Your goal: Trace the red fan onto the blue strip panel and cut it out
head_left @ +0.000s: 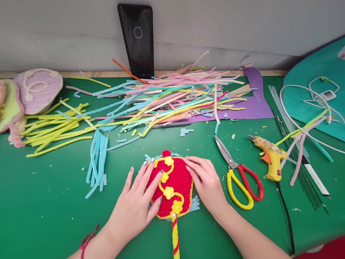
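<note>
Red fan: a red pipe-cleaner fan (181,181) lies on the green tabletop (49,241), centred between the hands, handle toward the person; edging is yellow, with a red pompom (166,153) at the top
Fan decoration: yellow flowers sit along a curling yellow stem down the face; the handle (175,242) is yellow with a red spiral
Light-blue pieces: cut pipe-cleaner lengths (194,204) show from under the fan's lower right edge, and others at its top
Left hand: the left hand (134,211) lies across the fan's left part, fingers extended and slightly spread, holding nothing; a dark red bracelet (84,250) circles the wrist
Right hand: the right hand (207,183) has its fingers bent and close together, tips at the fan's upper right edge; whether they pinch it cannot be told
Tools: scissors (232,164), blades slightly parted, lie right of the right hand; a yellow glue gun (273,159) lies beyond them
Pipe-cleaner stock: a light-blue bundle (98,156) lies left of the fan; a multicoloured pile (169,93) lies behind, partly over a purple sheet (260,101)
Rear: a black phone (138,39) leans upright against the wall (226,16); a lilac fan (50,96) lies far left
</note>
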The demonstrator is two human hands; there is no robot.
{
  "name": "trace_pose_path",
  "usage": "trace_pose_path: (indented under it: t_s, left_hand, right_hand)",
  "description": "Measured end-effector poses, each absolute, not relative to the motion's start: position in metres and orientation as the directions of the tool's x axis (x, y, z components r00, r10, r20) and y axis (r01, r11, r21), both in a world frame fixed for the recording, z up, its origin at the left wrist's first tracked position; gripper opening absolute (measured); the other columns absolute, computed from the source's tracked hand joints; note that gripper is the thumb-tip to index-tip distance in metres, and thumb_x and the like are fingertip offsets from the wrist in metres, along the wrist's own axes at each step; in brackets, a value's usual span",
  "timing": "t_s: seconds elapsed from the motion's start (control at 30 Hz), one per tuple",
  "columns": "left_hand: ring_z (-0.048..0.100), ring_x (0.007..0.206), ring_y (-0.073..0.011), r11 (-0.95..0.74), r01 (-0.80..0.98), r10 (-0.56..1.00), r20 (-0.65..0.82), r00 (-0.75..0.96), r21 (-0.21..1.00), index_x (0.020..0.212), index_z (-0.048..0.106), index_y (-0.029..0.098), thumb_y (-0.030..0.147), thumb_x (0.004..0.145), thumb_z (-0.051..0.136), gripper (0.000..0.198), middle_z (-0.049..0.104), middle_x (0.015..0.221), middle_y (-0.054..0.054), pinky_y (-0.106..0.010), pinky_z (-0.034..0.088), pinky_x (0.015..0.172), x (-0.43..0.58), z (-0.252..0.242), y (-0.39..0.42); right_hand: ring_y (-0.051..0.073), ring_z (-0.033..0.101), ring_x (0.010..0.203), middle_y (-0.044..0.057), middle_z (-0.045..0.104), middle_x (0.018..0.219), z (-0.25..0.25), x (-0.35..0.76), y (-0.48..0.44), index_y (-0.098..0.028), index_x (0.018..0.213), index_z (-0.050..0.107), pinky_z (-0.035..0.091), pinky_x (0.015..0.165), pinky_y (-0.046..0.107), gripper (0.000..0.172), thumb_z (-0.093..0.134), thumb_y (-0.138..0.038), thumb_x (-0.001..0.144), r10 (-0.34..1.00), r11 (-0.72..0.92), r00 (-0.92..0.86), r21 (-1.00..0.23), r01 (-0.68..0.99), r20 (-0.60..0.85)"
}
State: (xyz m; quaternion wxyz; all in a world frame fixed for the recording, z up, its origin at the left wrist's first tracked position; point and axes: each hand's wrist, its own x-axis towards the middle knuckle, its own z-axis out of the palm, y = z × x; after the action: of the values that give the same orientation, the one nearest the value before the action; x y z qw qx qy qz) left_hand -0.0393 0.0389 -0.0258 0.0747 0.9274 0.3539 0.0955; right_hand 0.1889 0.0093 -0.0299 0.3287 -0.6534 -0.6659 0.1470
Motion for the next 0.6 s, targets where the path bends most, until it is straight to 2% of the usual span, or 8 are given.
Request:
trace_pose_path:
  t_s: [0.07, 0.13, 0.27, 0.4, 0.47, 0.6]
  left_hand:
    - [0.030, 0.141, -0.0295, -0.749, 0.623, 0.658, 0.151, 0.737, 0.226, 0.142, 0.041, 0.013, 0.023, 0.091, 0.043, 0.052, 0.036, 0.150, -0.016, -0.048, 0.021, 0.115, -0.0369, -0.0244, 0.0372]
    - [0.031, 0.140, -0.0274, -0.784, 0.563, 0.613, 0.179, 0.770, 0.261, 0.141, 0.042, 0.016, 0.020, 0.090, 0.043, 0.052, 0.038, 0.150, -0.013, -0.045, 0.023, 0.115, -0.0348, -0.0230, 0.0366]
    - [0.034, 0.139, -0.0278, -0.836, 0.473, 0.530, 0.185, 0.828, 0.279, 0.136, 0.049, 0.022, 0.029, 0.090, 0.048, 0.047, 0.040, 0.149, -0.012, -0.044, 0.027, 0.113, -0.0322, -0.0217, 0.0383]
    - [0.037, 0.137, -0.0283, -0.817, 0.510, 0.559, 0.154, 0.815, 0.268, 0.136, 0.050, 0.023, 0.032, 0.090, 0.049, 0.047, 0.043, 0.147, -0.012, -0.044, 0.031, 0.111, -0.0308, -0.0222, 0.0398]
    - [0.037, 0.137, -0.0285, -0.819, 0.510, 0.556, 0.144, 0.818, 0.263, 0.136, 0.049, 0.023, 0.031, 0.090, 0.049, 0.047, 0.044, 0.146, -0.012, -0.044, 0.033, 0.110, -0.0304, -0.0221, 0.0405]
    - [0.040, 0.135, -0.0280, -0.822, 0.472, 0.543, 0.186, 0.819, 0.319, 0.135, 0.048, 0.018, 0.028, 0.089, 0.050, 0.047, 0.047, 0.143, -0.014, -0.044, 0.034, 0.109, -0.0344, -0.0215, 0.0431]
  right_hand:
    - [0.019, 0.059, 0.103, 0.007, 0.067, 0.112, -0.0302, 0.1889, 0.0093, -0.022, 0.114, 0.065, 0.051, 0.090, 0.037, 0.027, 0.047, -0.015, 0.094, 0.967, 0.099, 0.072, -0.625, 0.775, 0.243]
    - [0.019, 0.059, 0.103, 0.007, 0.067, 0.112, -0.0304, 0.1889, 0.0093, -0.022, 0.114, 0.065, 0.051, 0.091, 0.037, 0.027, 0.047, -0.015, 0.094, 0.968, 0.095, 0.074, -0.626, 0.774, 0.239]
    - [0.019, 0.059, 0.104, 0.006, 0.067, 0.113, -0.0310, 0.1891, 0.0086, -0.024, 0.116, 0.063, 0.051, 0.092, 0.037, 0.027, 0.047, -0.017, 0.095, 0.971, 0.080, 0.088, -0.649, 0.756, 0.222]
    - [0.019, 0.062, 0.100, 0.006, 0.068, 0.110, -0.0311, 0.1902, 0.0082, -0.024, 0.126, 0.053, 0.054, 0.080, 0.034, 0.034, 0.053, -0.023, 0.092, 0.969, -0.020, 0.192, -0.731, 0.682, 0.153]
    - [0.018, 0.063, 0.097, 0.006, 0.068, 0.108, -0.0307, 0.1911, 0.0088, -0.024, 0.123, 0.053, 0.054, 0.076, 0.032, 0.032, 0.056, -0.025, 0.091, 0.965, -0.059, 0.232, -0.763, 0.644, 0.121]
    - [0.018, 0.061, 0.095, 0.007, 0.066, 0.105, -0.0287, 0.1926, 0.0108, -0.023, 0.105, 0.059, 0.053, 0.074, 0.031, 0.016, 0.057, -0.026, 0.090, 0.963, -0.046, 0.233, -0.767, 0.640, 0.137]
